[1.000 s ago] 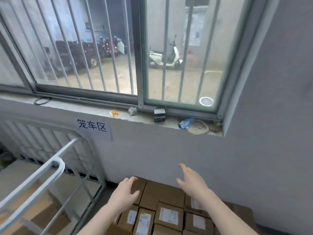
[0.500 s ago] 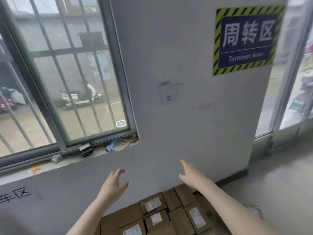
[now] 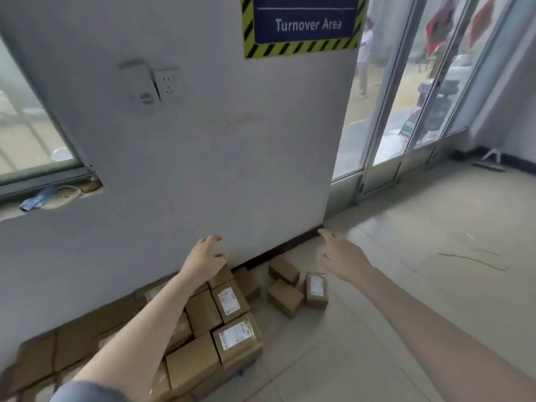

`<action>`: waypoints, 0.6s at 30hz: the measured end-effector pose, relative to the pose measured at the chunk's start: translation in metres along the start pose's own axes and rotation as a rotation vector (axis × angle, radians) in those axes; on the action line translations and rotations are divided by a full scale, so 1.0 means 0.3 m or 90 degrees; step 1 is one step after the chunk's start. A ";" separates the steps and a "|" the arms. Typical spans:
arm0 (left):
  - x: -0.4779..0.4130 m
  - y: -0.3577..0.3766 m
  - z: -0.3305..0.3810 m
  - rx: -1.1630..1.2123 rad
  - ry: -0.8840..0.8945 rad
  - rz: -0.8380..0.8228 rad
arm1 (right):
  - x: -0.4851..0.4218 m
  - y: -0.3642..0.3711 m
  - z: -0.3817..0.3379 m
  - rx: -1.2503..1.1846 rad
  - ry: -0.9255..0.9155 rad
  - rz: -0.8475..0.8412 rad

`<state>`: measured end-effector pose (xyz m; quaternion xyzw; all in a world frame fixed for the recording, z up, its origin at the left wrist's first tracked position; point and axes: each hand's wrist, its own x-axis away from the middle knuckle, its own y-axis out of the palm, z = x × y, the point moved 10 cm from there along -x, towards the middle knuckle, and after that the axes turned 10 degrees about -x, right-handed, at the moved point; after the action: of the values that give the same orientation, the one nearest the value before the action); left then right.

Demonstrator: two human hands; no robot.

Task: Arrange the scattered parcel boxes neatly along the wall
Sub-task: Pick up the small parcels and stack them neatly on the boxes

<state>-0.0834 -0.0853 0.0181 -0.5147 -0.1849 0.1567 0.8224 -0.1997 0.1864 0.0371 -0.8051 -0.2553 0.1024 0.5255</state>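
Observation:
Several brown parcel boxes (image 3: 203, 314) are packed in rows against the grey wall (image 3: 203, 169), some with white labels. Three loose boxes lie to their right on the floor: a plain one (image 3: 283, 269) near the skirting, another plain one (image 3: 285, 297) in front of it, and a labelled one (image 3: 316, 289) beside them. My left hand (image 3: 204, 258) hovers over the far end of the packed rows, fingers relaxed and empty. My right hand (image 3: 342, 256) is stretched out above the loose boxes, fingers straight, holding nothing.
A "Turnover Area" sign (image 3: 301, 24) hangs on the wall above a socket (image 3: 166, 84). Glass doors (image 3: 406, 111) stand to the right with tiled floor (image 3: 420, 271) before them. A window sill (image 3: 52, 195) with small clutter is at the left.
The view has swung right and downward, from the barred window to the wall's end and the glass doors. The loose boxes have come into view. Both hands stay raised and empty.

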 end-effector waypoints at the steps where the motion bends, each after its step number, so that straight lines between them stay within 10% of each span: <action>1: -0.013 0.080 0.077 0.000 0.008 -0.026 | 0.005 -0.025 0.091 0.000 0.025 -0.003; 18: -0.757 0.691 0.520 0.119 -0.163 -0.184 | -0.689 -0.036 0.847 -0.106 0.198 -0.096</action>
<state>-0.3705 0.0234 -0.1391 -0.3804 -0.3446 0.1178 0.8501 -0.4883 0.2843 -0.0830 -0.8304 -0.2380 -0.0843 0.4966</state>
